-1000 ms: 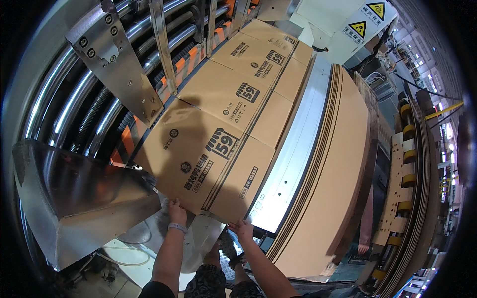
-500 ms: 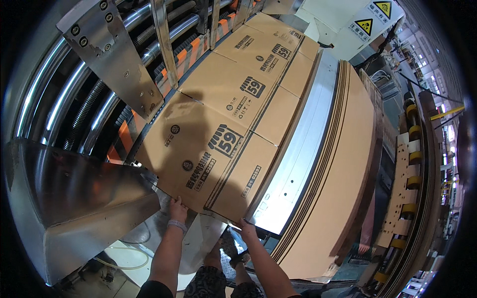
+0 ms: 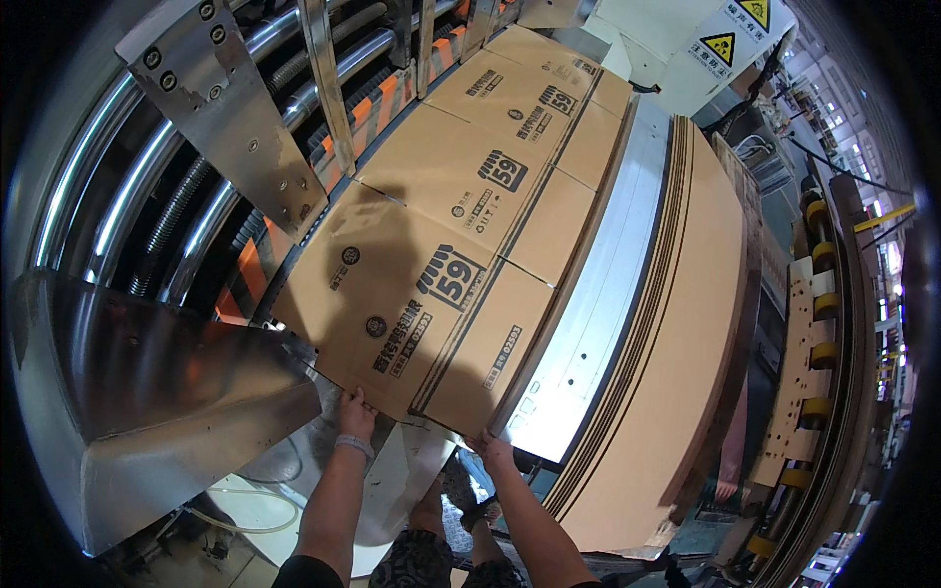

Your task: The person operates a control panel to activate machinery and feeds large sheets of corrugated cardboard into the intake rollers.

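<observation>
A flat printed cardboard box blank [image 3: 441, 284], brown with black print and crease lines, lies on the machine's feed bed. My left hand [image 3: 357, 416] grips its near edge, left of the middle, with fingertips on top. At the near right corner my right hand [image 3: 490, 453] is closed on the same edge; part of its fingers is hidden. A pale band circles my left wrist. Whether more blanks lie beneath the top one, I cannot tell.
A bright metal rail [image 3: 588, 323] runs along the blank's right side. Beyond it lies a stack of cardboard sheets [image 3: 676, 363]. Steel rollers [image 3: 147, 176] and a bracket plate [image 3: 225, 108] stand left. A bent metal guard [image 3: 167, 412] sits near my left arm. Yellow-wheeled rollers [image 3: 821, 355] line the far right.
The whole view has shifted slightly. Both hands stay at the blank's near edge, and the blank shows no clear movement against the rail.
</observation>
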Action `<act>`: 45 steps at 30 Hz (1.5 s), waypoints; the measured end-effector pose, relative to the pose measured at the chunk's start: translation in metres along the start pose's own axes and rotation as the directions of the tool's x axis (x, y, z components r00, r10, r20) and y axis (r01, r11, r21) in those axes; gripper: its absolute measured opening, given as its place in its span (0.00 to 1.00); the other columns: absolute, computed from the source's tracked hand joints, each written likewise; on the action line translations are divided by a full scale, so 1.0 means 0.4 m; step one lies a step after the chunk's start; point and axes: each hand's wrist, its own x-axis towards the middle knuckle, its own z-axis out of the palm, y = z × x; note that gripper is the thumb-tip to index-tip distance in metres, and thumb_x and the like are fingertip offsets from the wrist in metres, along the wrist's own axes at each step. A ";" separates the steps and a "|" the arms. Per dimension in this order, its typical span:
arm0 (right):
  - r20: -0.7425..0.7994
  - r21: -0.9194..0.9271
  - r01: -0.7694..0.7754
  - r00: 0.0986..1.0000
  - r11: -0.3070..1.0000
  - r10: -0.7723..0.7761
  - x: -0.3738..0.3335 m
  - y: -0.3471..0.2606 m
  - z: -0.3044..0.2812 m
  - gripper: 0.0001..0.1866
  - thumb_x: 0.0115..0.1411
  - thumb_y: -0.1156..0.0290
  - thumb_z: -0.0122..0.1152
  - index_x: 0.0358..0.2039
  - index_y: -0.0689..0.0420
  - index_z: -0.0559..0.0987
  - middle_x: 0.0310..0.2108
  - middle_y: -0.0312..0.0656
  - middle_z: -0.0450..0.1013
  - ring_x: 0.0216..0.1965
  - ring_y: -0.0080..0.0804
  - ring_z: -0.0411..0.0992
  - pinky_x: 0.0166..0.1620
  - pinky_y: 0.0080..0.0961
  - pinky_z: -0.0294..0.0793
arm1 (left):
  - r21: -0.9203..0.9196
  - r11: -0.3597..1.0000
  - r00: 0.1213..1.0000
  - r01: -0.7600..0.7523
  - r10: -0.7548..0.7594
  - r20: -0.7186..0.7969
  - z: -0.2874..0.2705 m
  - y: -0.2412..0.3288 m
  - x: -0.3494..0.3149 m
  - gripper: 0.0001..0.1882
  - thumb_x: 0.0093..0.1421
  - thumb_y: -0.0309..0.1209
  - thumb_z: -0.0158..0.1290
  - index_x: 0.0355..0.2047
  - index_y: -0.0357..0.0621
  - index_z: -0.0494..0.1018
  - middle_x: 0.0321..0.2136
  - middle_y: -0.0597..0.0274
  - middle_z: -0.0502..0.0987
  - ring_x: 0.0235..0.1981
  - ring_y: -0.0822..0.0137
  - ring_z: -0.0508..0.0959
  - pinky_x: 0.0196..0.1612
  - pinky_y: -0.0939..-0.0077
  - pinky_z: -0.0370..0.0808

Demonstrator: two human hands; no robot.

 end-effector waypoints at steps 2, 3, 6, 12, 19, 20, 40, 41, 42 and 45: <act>-0.008 -0.021 0.022 1.000 1.000 -0.022 0.016 0.009 -0.004 0.17 0.57 0.69 0.49 0.43 0.68 0.65 0.35 0.52 0.69 0.35 0.47 0.71 0.39 0.39 0.74 | 0.005 1.000 0.999 -0.022 0.022 0.025 0.000 -0.005 0.000 0.16 0.61 0.30 0.41 0.49 0.48 0.57 0.44 0.60 0.65 0.44 0.61 0.67 0.46 0.60 0.66; -0.012 -0.032 0.032 0.999 0.999 -0.033 0.019 0.013 -0.007 0.17 0.57 0.69 0.50 0.42 0.68 0.65 0.35 0.52 0.69 0.35 0.46 0.71 0.38 0.39 0.74 | 0.015 0.999 0.998 -0.040 0.039 0.053 -0.004 -0.009 0.003 0.15 0.61 0.30 0.40 0.49 0.47 0.58 0.44 0.60 0.65 0.43 0.62 0.67 0.46 0.60 0.66; -0.007 -0.068 0.070 0.998 0.995 -0.070 0.008 0.012 0.002 0.17 0.57 0.68 0.50 0.42 0.68 0.66 0.35 0.51 0.69 0.34 0.43 0.71 0.37 0.37 0.74 | 0.053 0.995 0.994 -0.080 0.076 0.076 -0.012 -0.018 0.014 0.14 0.61 0.31 0.40 0.47 0.47 0.59 0.43 0.61 0.65 0.42 0.62 0.68 0.44 0.60 0.67; 0.029 0.051 0.196 0.980 0.979 -0.197 -0.133 0.008 0.062 0.14 0.58 0.69 0.48 0.38 0.67 0.67 0.34 0.49 0.70 0.34 0.39 0.72 0.36 0.31 0.74 | 0.019 0.997 0.997 -0.077 0.077 0.001 -0.014 -0.024 0.001 0.13 0.60 0.33 0.43 0.46 0.50 0.60 0.41 0.63 0.66 0.40 0.63 0.68 0.40 0.62 0.67; -0.022 0.029 0.150 0.988 0.988 -0.150 -0.045 0.034 0.050 0.14 0.57 0.70 0.51 0.38 0.68 0.67 0.32 0.50 0.71 0.31 0.40 0.73 0.35 0.30 0.75 | 0.130 0.988 0.995 -0.084 0.089 -0.036 -0.024 -0.007 0.025 0.10 0.60 0.32 0.43 0.43 0.51 0.62 0.37 0.66 0.67 0.34 0.67 0.68 0.35 0.69 0.66; -0.029 0.028 0.147 0.989 0.989 -0.146 -0.040 0.035 0.041 0.14 0.57 0.70 0.51 0.38 0.68 0.67 0.32 0.50 0.71 0.31 0.40 0.73 0.35 0.30 0.75 | 0.138 0.987 0.995 -0.082 0.088 -0.042 -0.015 -0.008 0.020 0.10 0.60 0.32 0.43 0.42 0.51 0.63 0.36 0.66 0.67 0.34 0.67 0.68 0.35 0.70 0.66; -0.020 -0.015 0.093 0.995 0.996 -0.093 0.031 0.041 0.004 0.12 0.57 0.70 0.49 0.41 0.61 0.67 0.33 0.46 0.70 0.31 0.41 0.72 0.34 0.35 0.74 | 0.145 0.987 0.996 -0.067 0.075 -0.047 0.007 -0.007 0.008 0.07 0.58 0.32 0.47 0.37 0.53 0.65 0.21 0.73 0.65 0.18 0.78 0.62 0.21 0.82 0.60; -0.021 -0.028 0.101 0.995 0.995 -0.101 0.025 0.038 0.007 0.12 0.58 0.70 0.49 0.41 0.60 0.67 0.33 0.46 0.70 0.31 0.41 0.72 0.34 0.35 0.74 | 0.143 0.987 0.994 -0.076 0.086 -0.066 0.006 -0.009 0.010 0.06 0.58 0.32 0.47 0.37 0.53 0.65 0.20 0.73 0.65 0.17 0.78 0.62 0.20 0.82 0.60; -0.022 -0.040 0.109 0.994 0.993 -0.110 0.020 0.037 0.011 0.12 0.58 0.70 0.48 0.41 0.60 0.67 0.33 0.46 0.70 0.31 0.40 0.72 0.33 0.35 0.74 | 0.141 0.986 0.992 -0.085 0.098 -0.085 0.007 -0.015 0.011 0.06 0.57 0.32 0.47 0.36 0.54 0.65 0.20 0.73 0.64 0.17 0.78 0.61 0.19 0.82 0.60; -0.032 -0.053 0.117 0.992 0.992 -0.119 0.003 0.029 0.029 0.12 0.58 0.71 0.48 0.42 0.59 0.67 0.33 0.45 0.70 0.31 0.40 0.72 0.34 0.35 0.74 | 0.107 0.986 0.988 -0.127 0.135 -0.073 -0.007 -0.023 0.023 0.06 0.57 0.32 0.47 0.36 0.53 0.65 0.19 0.73 0.64 0.16 0.78 0.61 0.19 0.82 0.59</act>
